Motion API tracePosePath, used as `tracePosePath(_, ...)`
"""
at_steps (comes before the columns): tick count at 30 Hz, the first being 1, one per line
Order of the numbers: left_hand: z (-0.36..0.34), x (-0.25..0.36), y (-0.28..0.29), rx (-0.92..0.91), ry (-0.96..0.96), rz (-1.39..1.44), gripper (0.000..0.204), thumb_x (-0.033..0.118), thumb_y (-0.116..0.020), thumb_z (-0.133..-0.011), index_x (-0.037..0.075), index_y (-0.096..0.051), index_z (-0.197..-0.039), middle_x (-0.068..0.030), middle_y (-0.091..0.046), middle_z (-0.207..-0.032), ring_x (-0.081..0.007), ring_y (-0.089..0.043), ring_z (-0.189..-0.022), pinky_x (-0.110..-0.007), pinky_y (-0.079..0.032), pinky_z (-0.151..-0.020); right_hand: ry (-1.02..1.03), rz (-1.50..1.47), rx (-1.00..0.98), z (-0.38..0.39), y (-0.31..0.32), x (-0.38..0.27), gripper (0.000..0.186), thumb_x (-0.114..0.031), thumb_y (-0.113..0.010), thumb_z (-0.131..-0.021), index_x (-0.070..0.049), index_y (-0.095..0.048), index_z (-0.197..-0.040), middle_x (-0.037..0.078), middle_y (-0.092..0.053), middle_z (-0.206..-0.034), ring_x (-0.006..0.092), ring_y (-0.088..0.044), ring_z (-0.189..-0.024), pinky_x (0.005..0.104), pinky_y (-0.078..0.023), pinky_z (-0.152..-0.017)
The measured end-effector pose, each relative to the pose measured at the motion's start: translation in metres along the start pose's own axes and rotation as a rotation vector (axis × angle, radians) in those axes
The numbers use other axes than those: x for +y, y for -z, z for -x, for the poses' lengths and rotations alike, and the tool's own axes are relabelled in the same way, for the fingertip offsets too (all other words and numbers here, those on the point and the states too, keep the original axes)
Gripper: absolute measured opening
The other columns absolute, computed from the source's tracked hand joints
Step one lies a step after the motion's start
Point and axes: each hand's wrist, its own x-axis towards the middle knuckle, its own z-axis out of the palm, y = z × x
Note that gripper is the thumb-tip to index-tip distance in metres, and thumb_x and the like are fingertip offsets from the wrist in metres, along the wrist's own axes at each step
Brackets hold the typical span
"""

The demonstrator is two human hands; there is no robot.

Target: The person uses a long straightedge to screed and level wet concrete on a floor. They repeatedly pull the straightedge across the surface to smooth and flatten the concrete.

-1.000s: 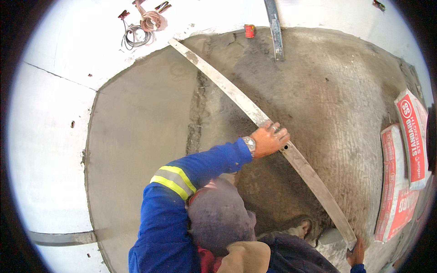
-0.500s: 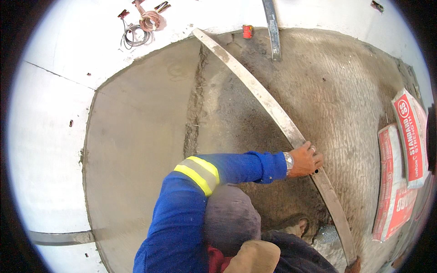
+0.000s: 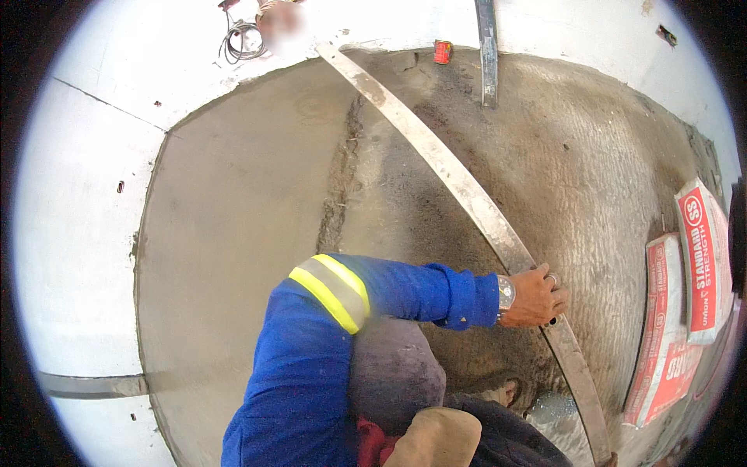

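Observation:
A long, pale metal screed straightedge (image 3: pixel 436 159) crosses the floor slantwise, from the far wall's foot down to the lower right. My left hand (image 3: pixel 535 297), with a watch at its wrist and a ring on a finger, is closed over it below the middle. The blue sleeve with a yellow and grey reflective band reaches across in front of me. At the straightedge's near end, just a bit of my right hand (image 3: pixel 611 461) shows at the lower edge, closed round it; most of that hand is cut off.
Smooth wet screed (image 3: pixel 226 233) covers the left floor, ending at a rough ridge (image 3: pixel 340 179). Red and white cement bags (image 3: pixel 704 265) lie at right. A red can (image 3: pixel 442 52), a dark metal bar (image 3: pixel 487 62) and coiled cable (image 3: pixel 243 40) are at the far wall. My grey-clad knee (image 3: pixel 397 373) is below.
The straightedge's far end has swung left, farther from the red can. My left hand keeps its hold and sits slightly lower and farther right in the picture. The whole view has shifted a little.

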Motion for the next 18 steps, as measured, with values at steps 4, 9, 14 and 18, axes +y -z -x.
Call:
tracePosePath(4,0.007,-0.002,0.021,0.008,0.037,-0.015,0.024,0.025,-0.054,-0.087,0.006,-0.062,-0.1,-0.007,-0.057,-0.099,-0.0255,-0.062,-0.089,-0.043,-0.049,-0.076,0.154,0.036,0.091,-0.015,0.013,0.011,0.059,-0.014,-0.057,-0.084,0.003,-0.038,-0.136,0.029,-0.052,-0.127,0.0426,-0.05,-0.119,0.0455,-0.043,-0.099)
tracePosePath(9,0.036,-0.012,0.055,-0.016,0.119,-0.017,0.023,0.024,-0.055,-0.085,0.006,-0.062,-0.098,-0.0071,-0.057,-0.098,-0.0256,-0.062,-0.09,-0.04,-0.051,-0.073,0.168,0.045,0.009,-0.032,0.036,-0.01,0.061,-0.017,-0.059,-0.085,0.002,-0.036,-0.138,0.029,-0.049,-0.131,0.0432,-0.049,-0.12,0.0451,-0.042,-0.1)
tracePosePath(14,0.077,-0.029,0.107,-0.128,0.183,-0.115,0.031,0.024,-0.059,-0.079,0.007,-0.061,-0.105,-0.0071,-0.058,-0.103,-0.0243,-0.061,-0.092,-0.035,-0.055,-0.073,0.527,-0.002,0.325,-0.066,0.036,0.0,0.073,-0.006,-0.062,-0.071,-0.002,-0.035,-0.138,0.027,-0.051,-0.121,0.0473,-0.049,-0.111,0.0492,-0.042,-0.094)
tracePosePath(18,0.129,-0.039,0.14,-0.111,0.221,-0.183,0.043,0.023,-0.061,-0.075,0.009,-0.059,-0.116,-0.0054,-0.058,-0.109,-0.024,-0.06,-0.095,-0.034,-0.056,-0.074,0.665,0.059,0.297,-0.072,0.069,-0.036,0.072,-0.001,-0.064,-0.062,0.0,-0.042,-0.13,0.026,-0.055,-0.101,0.0486,-0.053,-0.095,0.0508,-0.044,-0.082)
